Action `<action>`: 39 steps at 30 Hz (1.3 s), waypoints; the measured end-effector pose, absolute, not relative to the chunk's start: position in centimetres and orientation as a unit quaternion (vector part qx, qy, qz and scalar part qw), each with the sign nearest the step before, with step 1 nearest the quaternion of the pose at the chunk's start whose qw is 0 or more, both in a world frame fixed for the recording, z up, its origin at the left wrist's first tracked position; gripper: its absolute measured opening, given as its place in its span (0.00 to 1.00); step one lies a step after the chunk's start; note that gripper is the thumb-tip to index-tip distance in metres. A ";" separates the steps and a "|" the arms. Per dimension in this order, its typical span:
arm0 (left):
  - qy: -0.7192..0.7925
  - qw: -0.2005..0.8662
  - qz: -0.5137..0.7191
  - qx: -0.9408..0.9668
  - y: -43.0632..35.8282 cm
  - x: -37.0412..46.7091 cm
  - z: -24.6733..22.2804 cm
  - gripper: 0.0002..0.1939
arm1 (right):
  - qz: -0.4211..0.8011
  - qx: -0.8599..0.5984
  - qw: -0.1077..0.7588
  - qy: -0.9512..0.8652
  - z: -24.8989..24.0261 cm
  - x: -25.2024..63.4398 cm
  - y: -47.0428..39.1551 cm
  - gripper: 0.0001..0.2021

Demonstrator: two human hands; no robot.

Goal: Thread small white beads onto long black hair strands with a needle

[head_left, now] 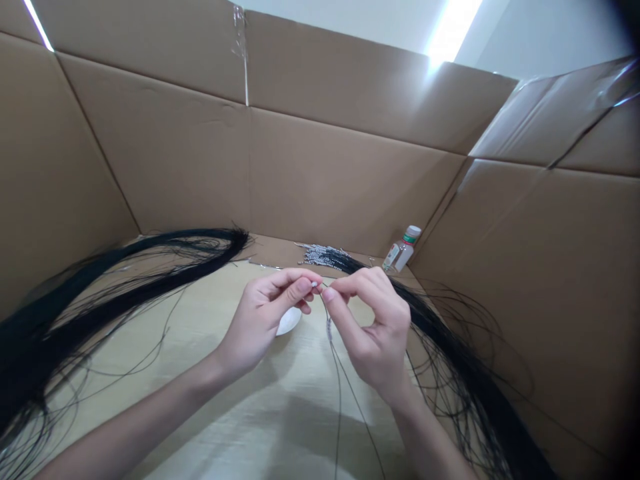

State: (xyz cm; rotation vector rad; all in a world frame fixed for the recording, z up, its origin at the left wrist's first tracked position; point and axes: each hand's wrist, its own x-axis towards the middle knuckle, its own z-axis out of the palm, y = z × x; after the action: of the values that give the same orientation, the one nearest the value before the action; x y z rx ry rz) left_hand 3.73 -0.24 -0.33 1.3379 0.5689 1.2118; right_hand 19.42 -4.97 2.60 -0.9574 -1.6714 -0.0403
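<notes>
My left hand (273, 303) pinches a tiny white bead (315, 284) between thumb and forefinger. Close beside it, my right hand (373, 313) grips a thin dark cord (325, 305) between its thumb and index finger. The fingertips of both hands nearly meet. Several small pale beads (329, 329) sit on the cord below the fingers, and two strands hang from them toward the bottom of the view. Behind my left hand, a small white dish (289, 323) is partly hidden. Whether the cord's tip enters the bead is too small to tell.
A thick bundle of black cords (200, 263) stretches along the left. More black cords (450, 340) run down the right, ending in a cluster of beaded ends (323, 256) at the back. A clear bottle (401, 252) leans near the corner. Cardboard walls (350, 153) surround the pale tabletop (225, 427).
</notes>
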 end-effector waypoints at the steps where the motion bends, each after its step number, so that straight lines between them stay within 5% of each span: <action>1: 0.245 0.585 0.516 0.576 -0.3 3.7 -0.4 0.07 | -0.019 -0.410 0.565 -0.716 2.7 19.5 -5.0 0.10; 23: 0.268 0.542 0.486 0.631 -0.6 3.7 0.2 0.10 | -0.008 -0.418 0.525 -0.741 2.8 19.6 -5.0 0.11; 39: 0.287 0.342 0.493 0.747 0.5 1.5 1.8 0.03 | 0.032 -0.427 0.491 -0.759 2.4 20.3 -4.5 0.07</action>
State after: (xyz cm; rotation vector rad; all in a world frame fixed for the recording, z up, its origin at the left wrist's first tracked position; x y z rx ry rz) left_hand 1.49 0.50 1.85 1.9428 0.7471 1.2817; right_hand 20.27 -4.46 2.40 -1.0376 -1.8417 0.0775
